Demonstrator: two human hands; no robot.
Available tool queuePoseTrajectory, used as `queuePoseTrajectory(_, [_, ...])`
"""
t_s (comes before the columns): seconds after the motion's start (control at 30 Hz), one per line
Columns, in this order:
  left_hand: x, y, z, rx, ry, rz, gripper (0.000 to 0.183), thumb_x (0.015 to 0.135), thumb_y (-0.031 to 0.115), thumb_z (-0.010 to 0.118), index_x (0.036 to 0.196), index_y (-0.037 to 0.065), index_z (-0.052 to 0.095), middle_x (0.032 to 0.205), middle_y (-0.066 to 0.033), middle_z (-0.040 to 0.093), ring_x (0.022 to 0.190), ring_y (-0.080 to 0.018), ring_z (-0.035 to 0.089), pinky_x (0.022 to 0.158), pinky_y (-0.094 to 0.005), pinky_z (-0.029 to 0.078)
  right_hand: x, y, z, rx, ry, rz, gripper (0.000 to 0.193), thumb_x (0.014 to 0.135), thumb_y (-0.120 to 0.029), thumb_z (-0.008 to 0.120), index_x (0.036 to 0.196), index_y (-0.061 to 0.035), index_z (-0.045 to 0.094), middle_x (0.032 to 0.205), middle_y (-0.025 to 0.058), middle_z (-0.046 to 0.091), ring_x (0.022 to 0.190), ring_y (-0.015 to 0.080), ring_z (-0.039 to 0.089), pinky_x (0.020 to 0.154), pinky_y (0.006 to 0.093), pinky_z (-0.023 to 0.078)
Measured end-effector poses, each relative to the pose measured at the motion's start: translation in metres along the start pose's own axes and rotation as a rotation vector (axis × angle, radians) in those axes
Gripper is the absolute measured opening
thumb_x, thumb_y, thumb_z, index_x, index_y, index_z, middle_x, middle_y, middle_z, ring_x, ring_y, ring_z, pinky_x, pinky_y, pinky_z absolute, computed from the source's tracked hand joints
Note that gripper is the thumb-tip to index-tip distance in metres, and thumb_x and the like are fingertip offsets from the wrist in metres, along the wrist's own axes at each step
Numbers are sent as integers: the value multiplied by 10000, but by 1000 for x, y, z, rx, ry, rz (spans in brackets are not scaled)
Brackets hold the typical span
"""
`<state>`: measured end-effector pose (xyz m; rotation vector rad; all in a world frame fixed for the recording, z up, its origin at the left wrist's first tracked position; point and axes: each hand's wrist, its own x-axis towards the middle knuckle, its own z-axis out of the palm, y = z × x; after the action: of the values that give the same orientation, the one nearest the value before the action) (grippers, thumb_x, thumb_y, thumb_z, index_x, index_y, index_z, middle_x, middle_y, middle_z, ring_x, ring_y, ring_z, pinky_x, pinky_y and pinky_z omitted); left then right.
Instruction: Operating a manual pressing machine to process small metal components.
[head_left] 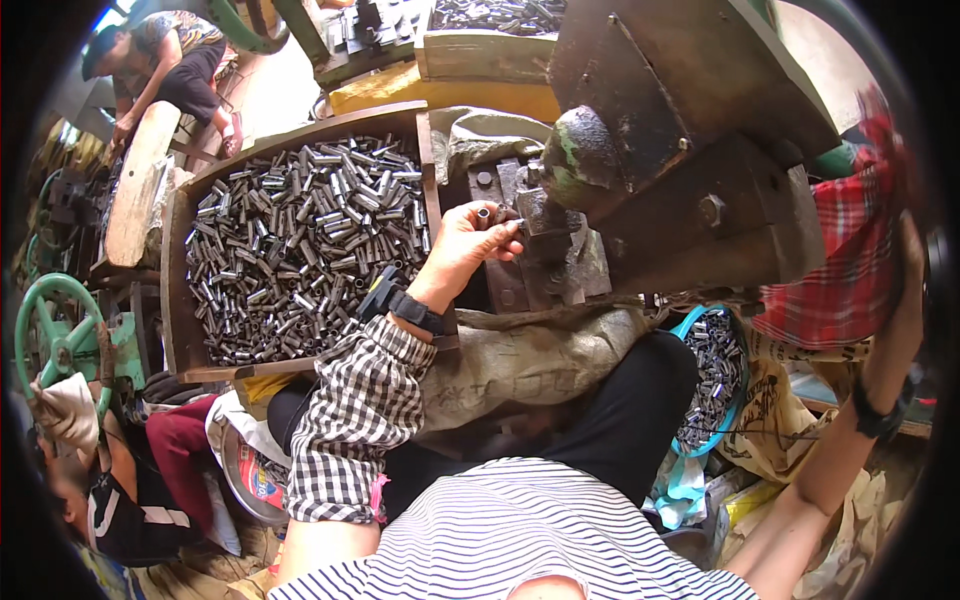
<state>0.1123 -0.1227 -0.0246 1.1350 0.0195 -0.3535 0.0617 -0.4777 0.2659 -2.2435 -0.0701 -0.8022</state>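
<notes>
My left hand (462, 255), in a checked sleeve with a dark wristband, is closed on a short metal tube (484, 215). Its fingertips are right at the dark steel die block (545, 215) of a heavy machine (660, 110). To the left of this hand, a wooden tray (430, 170) is heaped with short metal tubes (310, 240). Far to the right, my right hand (908, 245) is raised beside a red plaid cloth (835, 260). Its fingers are smeared and lie near the dark picture rim, so their grip cannot be made out.
A blue-rimmed basket (742, 385) of metal pieces stands by my right knee. Rough sacking (530, 365) hangs below the die. Another wooden box (485, 55) of pieces stands behind. A green handwheel (60, 335) and a person (75, 490) are at left; another person (165, 75) bends at far left.
</notes>
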Motion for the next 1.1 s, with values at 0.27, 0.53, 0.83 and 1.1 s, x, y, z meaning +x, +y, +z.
queuePoseTrajectory(0.27, [3,2,12,160,-8,110,112,852,70,637,889,-10,567,729,-34,612,602,-95,624,504,-207,503,-116,123,12,105,48,-61,729,735,-57,672,1376,-4,328,1331,111,444,1212,202,428,1047,345,287])
queuePoseTrajectory(0.53, [-21,21,-8,664,106,92,162,819,99,665,897,-28,603,648,5,554,564,-56,570,481,-196,449,-36,23,-1,-221,4,-210,526,781,-36,602,1278,46,449,1264,146,503,1128,219,507,996,345,355])
queuePoseTrajectory(0.83, [-18,8,-5,-52,-100,25,304,880,64,587,1161,-34,525,1060,-118,614,901,-183,652,751,-261,549,-5,-18,20,114,-79,8,511,797,-49,596,1277,46,449,1277,148,492,1135,233,503,1000,355,353])
queuePoseTrajectory(1.1, [-12,5,-8,66,3,-12,234,866,101,626,1065,-4,559,909,-60,639,786,-136,655,645,-216,533,-52,49,20,116,94,59,497,812,-61,590,1276,45,449,1287,150,482,1141,246,500,1005,364,351])
